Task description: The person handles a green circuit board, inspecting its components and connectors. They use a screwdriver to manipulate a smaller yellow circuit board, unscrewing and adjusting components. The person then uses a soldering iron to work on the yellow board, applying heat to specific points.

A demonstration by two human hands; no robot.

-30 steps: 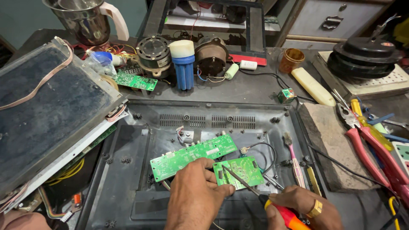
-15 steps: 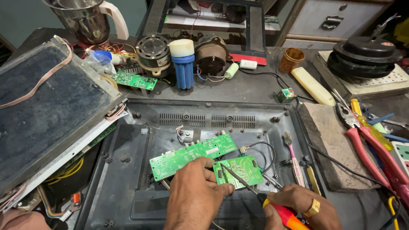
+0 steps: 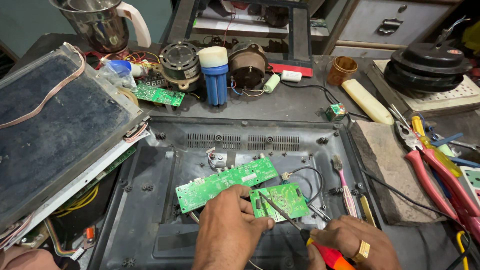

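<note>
Head view: the left hand (image 3: 227,227) rests on the dark plastic back shell (image 3: 150,220), its fingers closed on the near edge of the small green circuit board (image 3: 280,200) lying just beside the long green board (image 3: 225,184). The right hand (image 3: 350,242) is wrapped tight round a red-handled screwdriver (image 3: 300,230), whose tip touches the small board. Red pliers (image 3: 440,180) lie well apart on the right.

Green circuit boards (image 3: 227,184), red-orange screwdriver handle (image 3: 327,254), black casing (image 3: 150,210).
</note>
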